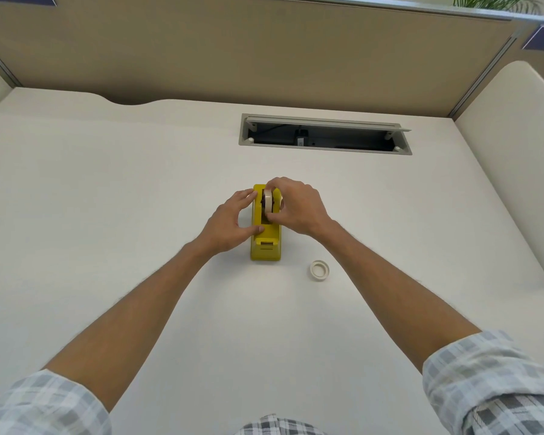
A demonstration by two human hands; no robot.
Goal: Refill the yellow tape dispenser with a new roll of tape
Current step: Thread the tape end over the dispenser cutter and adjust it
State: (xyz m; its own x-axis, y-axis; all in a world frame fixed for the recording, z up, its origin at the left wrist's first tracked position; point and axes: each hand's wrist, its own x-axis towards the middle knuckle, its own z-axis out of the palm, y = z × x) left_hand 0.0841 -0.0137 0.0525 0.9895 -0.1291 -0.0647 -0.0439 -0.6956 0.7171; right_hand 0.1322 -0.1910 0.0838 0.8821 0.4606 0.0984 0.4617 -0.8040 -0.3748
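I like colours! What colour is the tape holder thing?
Yellow: the tape dispenser, seen best in the head view.

A pale cream desk [107, 171] fills the view, evenly lit. At 12 o'clock a tan partition panel [264, 48] stands along its far edge. An open cable hatch [325, 134] is set into the desktop at 1 o'clock, and green plant leaves [490, 2] show at 2 o'clock.

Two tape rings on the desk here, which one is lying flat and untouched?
The small white ring lying flat on the desk, right of the yellow dispenser, with no hand on it. The other roll stands on edge in the dispenser, pinched by the right hand.
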